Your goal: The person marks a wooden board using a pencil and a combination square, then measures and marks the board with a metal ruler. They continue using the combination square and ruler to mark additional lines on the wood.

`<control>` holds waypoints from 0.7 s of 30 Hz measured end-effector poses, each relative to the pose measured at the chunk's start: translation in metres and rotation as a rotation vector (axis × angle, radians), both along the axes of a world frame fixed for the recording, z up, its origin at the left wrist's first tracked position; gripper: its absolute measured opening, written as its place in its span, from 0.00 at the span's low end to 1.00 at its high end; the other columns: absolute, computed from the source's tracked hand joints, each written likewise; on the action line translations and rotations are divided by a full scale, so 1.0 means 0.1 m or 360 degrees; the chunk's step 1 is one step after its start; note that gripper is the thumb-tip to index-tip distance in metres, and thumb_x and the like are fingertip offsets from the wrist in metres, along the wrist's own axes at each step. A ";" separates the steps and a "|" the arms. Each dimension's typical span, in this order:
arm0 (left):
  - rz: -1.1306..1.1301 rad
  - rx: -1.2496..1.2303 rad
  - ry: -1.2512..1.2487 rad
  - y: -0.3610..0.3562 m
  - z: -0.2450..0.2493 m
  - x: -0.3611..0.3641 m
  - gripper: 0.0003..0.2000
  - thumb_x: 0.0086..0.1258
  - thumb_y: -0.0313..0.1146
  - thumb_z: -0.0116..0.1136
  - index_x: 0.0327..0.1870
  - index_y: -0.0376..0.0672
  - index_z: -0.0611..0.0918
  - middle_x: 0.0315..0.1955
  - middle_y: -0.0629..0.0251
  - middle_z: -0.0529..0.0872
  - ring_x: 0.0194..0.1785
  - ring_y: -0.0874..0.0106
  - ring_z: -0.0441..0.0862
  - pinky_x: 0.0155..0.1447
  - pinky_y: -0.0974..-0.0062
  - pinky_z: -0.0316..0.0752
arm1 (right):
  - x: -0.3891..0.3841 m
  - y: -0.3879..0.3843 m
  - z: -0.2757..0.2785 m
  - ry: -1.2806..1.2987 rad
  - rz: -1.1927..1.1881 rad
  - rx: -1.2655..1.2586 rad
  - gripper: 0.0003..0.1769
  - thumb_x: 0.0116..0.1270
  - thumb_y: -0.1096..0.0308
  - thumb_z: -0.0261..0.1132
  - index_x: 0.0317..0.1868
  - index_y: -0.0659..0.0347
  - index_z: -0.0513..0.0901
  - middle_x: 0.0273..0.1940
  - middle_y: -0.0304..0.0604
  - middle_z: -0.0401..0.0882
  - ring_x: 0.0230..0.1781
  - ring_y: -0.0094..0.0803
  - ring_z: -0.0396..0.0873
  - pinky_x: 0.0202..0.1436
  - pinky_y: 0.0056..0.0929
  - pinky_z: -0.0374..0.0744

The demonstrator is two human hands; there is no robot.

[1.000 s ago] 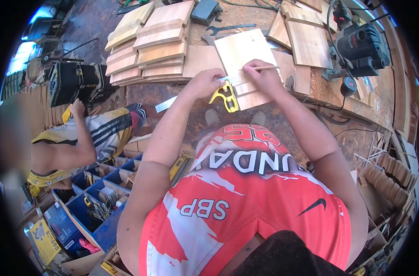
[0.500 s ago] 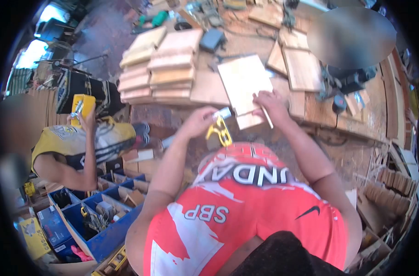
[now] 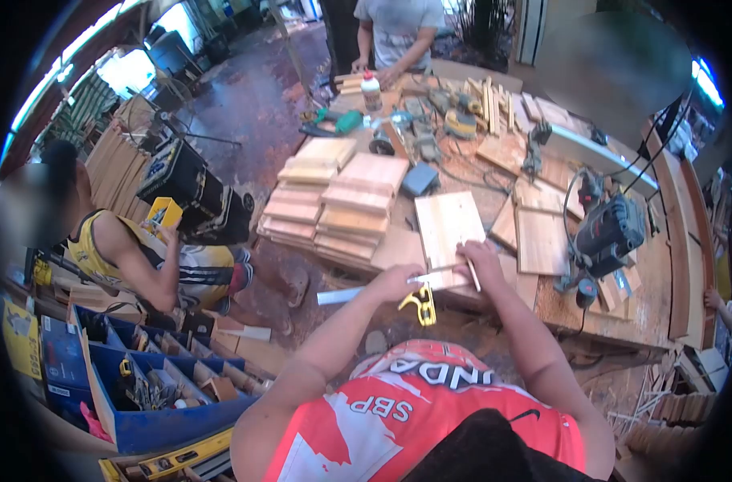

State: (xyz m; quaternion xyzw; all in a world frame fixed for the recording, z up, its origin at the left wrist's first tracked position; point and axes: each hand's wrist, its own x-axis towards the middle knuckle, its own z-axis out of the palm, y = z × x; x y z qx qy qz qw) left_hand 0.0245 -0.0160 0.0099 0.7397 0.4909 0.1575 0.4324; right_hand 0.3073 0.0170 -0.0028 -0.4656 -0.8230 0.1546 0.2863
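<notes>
Here we are at the near edge of the workbench point(image 3: 623, 321), and this looks like the marking-out step. The left hand point(image 3: 394, 281) is closed around a square point(image 3: 420, 305). Its yellow head hangs just off the near end of the board point(image 3: 450, 221) and its steel blade sticks out to the left. The right hand point(image 3: 482, 261) sits on that same near end with its fingers pinched on a pencil point(image 3: 473, 275), tip pointing down and toward the person. Whether the tip touches wood, I can't tell.

The board lies flat, just right of the stacks of boards point(image 3: 334, 201), with the router point(image 3: 615, 229) well off to the right. On the left a seated person point(image 3: 133, 249) is busy above a blue tray point(image 3: 141, 386) of compartments, apart from all this.

My read is that a line is about to be struck. That calls for the square's head seated tight against the board's edge, the blade flat, and the left hand pinning it while the pencil runs along the steel.
</notes>
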 end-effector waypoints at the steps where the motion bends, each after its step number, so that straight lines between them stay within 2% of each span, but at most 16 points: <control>1: -0.0035 0.0027 0.0009 0.02 -0.02 0.00 0.13 0.70 0.37 0.64 0.51 0.42 0.83 0.42 0.53 0.89 0.48 0.57 0.87 0.53 0.63 0.79 | 0.00 -0.01 -0.02 -0.0008 -0.0004 0.0026 0.24 0.55 0.53 0.76 0.50 0.53 0.85 0.53 0.43 0.85 0.63 0.44 0.76 0.74 0.57 0.60; 5: -0.0149 0.0062 -0.0026 0.10 -0.09 -0.01 0.14 0.70 0.38 0.63 0.51 0.42 0.83 0.41 0.54 0.89 0.47 0.59 0.87 0.52 0.63 0.80 | -0.05 -0.14 0.05 -0.0006 -0.0080 -0.0050 0.25 0.55 0.55 0.76 0.52 0.52 0.84 0.56 0.41 0.83 0.65 0.45 0.74 0.76 0.60 0.57; 7: -0.0154 0.0058 -0.0034 0.11 -0.14 -0.01 0.14 0.73 0.37 0.62 0.54 0.43 0.83 0.40 0.59 0.88 0.45 0.68 0.85 0.52 0.68 0.78 | -0.07 -0.15 0.00 -0.0061 -0.0171 0.0176 0.25 0.53 0.58 0.78 0.51 0.54 0.84 0.55 0.44 0.84 0.62 0.46 0.76 0.72 0.52 0.64; 12: -0.0159 -0.0042 -0.0071 0.13 -0.15 -0.02 0.14 0.73 0.37 0.62 0.55 0.43 0.83 0.40 0.59 0.88 0.44 0.69 0.85 0.52 0.69 0.78 | -0.03 -0.13 -0.08 -0.0032 -0.0144 0.0163 0.27 0.51 0.59 0.79 0.52 0.55 0.84 0.55 0.45 0.84 0.62 0.48 0.76 0.68 0.50 0.67; 13: -0.0158 -0.0040 -0.0040 0.13 -0.15 -0.03 0.14 0.72 0.36 0.62 0.55 0.42 0.83 0.39 0.59 0.88 0.44 0.70 0.85 0.52 0.69 0.78 | -0.03 -0.11 -0.06 0.0013 -0.0150 0.0088 0.26 0.53 0.58 0.78 0.53 0.53 0.84 0.56 0.44 0.83 0.63 0.47 0.75 0.72 0.53 0.64; 14: -0.0152 0.0004 -0.0065 0.12 -0.16 -0.03 0.14 0.73 0.37 0.62 0.55 0.42 0.83 0.39 0.59 0.88 0.43 0.69 0.85 0.51 0.69 0.78 | -0.03 -0.11 -0.05 0.0056 -0.0155 0.0011 0.26 0.55 0.57 0.78 0.54 0.52 0.83 0.56 0.44 0.82 0.65 0.46 0.74 0.76 0.56 0.61; 15: -0.0140 -0.0015 -0.0075 0.10 -0.15 -0.03 0.14 0.73 0.37 0.62 0.55 0.42 0.83 0.39 0.59 0.88 0.43 0.69 0.85 0.51 0.69 0.78 | -0.03 -0.12 -0.05 0.0046 -0.0145 -0.0009 0.26 0.55 0.57 0.78 0.54 0.52 0.83 0.56 0.44 0.82 0.65 0.46 0.74 0.76 0.56 0.61; 17: -0.0107 -0.0011 -0.0035 0.08 -0.11 -0.02 0.13 0.71 0.36 0.61 0.53 0.43 0.83 0.39 0.54 0.88 0.44 0.60 0.86 0.52 0.65 0.79 | -0.05 -0.11 -0.04 0.0016 -0.0169 0.0045 0.26 0.54 0.58 0.78 0.54 0.52 0.83 0.56 0.45 0.82 0.64 0.46 0.75 0.75 0.55 0.62; 21: -0.0136 0.0045 -0.0067 0.07 -0.16 -0.03 0.14 0.72 0.38 0.61 0.54 0.44 0.82 0.42 0.53 0.89 0.47 0.58 0.87 0.53 0.62 0.79 | -0.06 -0.13 -0.01 -0.0011 -0.0172 0.0075 0.26 0.54 0.58 0.78 0.54 0.53 0.83 0.55 0.45 0.82 0.63 0.46 0.75 0.74 0.54 0.63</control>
